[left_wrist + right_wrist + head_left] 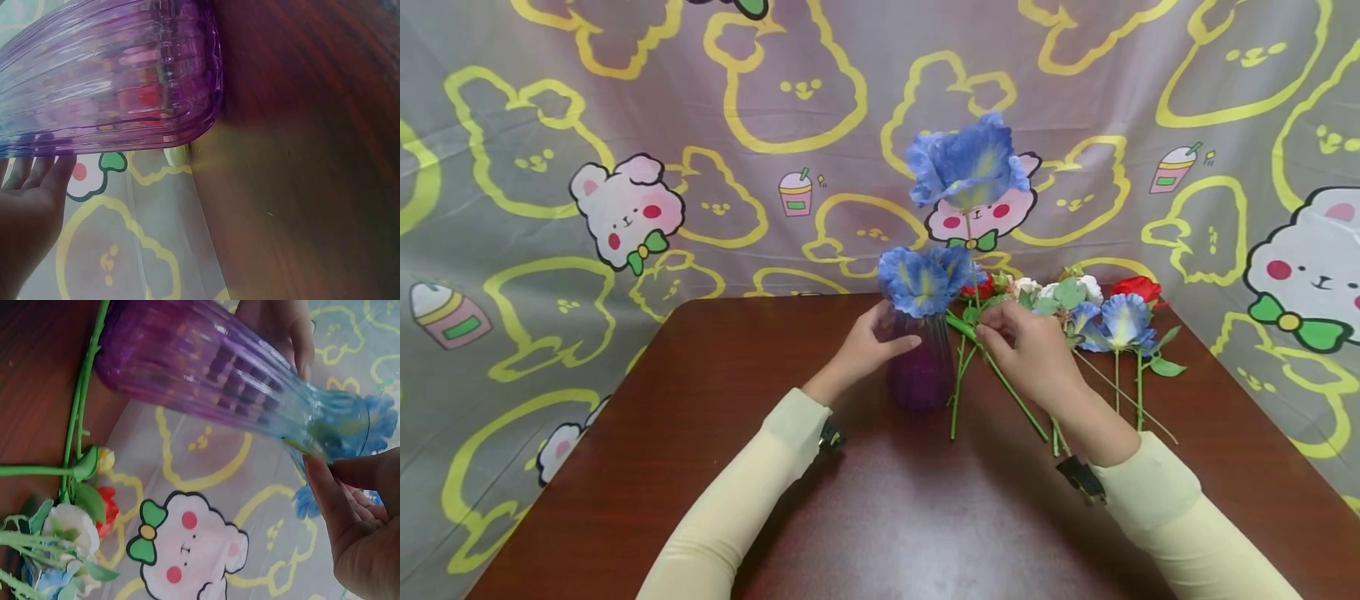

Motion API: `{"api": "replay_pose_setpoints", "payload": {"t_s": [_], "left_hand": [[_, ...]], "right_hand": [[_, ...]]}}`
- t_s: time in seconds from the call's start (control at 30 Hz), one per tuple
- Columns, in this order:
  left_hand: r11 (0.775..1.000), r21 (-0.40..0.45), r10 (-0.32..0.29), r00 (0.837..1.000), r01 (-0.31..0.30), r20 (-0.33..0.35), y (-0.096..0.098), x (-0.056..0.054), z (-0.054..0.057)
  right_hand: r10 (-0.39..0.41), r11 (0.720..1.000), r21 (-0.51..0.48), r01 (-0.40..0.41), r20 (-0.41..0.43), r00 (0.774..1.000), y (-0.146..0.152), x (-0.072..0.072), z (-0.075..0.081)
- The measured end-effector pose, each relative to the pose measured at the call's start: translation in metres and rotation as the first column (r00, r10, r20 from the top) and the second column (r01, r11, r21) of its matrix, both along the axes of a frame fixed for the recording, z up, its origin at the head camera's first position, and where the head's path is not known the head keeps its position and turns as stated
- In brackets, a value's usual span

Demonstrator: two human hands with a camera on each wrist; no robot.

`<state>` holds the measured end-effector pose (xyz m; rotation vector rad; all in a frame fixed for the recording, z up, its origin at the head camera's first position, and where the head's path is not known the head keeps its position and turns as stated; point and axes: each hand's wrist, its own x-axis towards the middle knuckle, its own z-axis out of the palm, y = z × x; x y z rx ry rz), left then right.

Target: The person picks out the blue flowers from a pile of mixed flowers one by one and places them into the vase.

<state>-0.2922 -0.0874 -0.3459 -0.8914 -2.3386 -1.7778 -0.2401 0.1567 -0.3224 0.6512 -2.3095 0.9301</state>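
A ribbed glass vase (921, 367), purple below and bluish at the neck, stands upright on the table with a blue flower (922, 279) at its mouth. My left hand (871, 340) holds it from the left, thumb across the front; the fingertips (59, 169) show against the glass in the left wrist view. Between thumb and fingers, my right hand (1030, 346) pinches the stem of another blue flower (968, 162), whose bloom rises above the vase. In the right wrist view this hand (362, 519) is close beside the vase's neck.
Several artificial flowers lie to the right on the brown table (760, 358), among them a red rose (1137, 289), a white flower (1086, 287) and a blue flower (1123, 321). Green stems (1015, 396) reach toward the front. A patterned curtain (685, 117) hangs behind.
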Motion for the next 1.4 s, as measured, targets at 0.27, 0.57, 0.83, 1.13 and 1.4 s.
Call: {"api": "replay_pose_setpoints", "payload": {"t_s": [0.27, 0.57, 0.83, 1.13, 1.4], "left_hand": [[0.996, 0.062, -0.056, 0.998, 0.056, -0.001, -0.001, -0.004, -0.002], [0.995, 0.07, -0.063, 0.998, 0.065, -0.029, -0.009, -0.016, -0.012], [0.987, 0.159, -0.018, 1.0, 0.019, -0.005, -0.024, -0.012, -0.012], [0.93, 0.343, -0.084, 0.986, 0.128, -0.142, -0.035, -0.003, -0.001], [0.896, 0.409, -0.099, 0.976, 0.173, -0.195, -0.039, 0.003, 0.005]], "right_hand": [[0.069, 0.998, -0.006, -0.069, -0.005, 0.998, -0.014, 0.002, -0.003], [0.139, 0.99, 0.015, -0.138, -0.021, 0.99, -0.025, 0.005, -0.002], [0.208, 0.978, 0.025, -0.208, -0.021, 0.978, -0.036, 0.01, -0.001], [0.259, 0.965, 0.061, -0.257, -0.027, 0.966, -0.048, 0.014, -0.001], [0.289, 0.953, 0.096, -0.288, -0.003, 0.957, -0.056, 0.01, -0.008]]}}
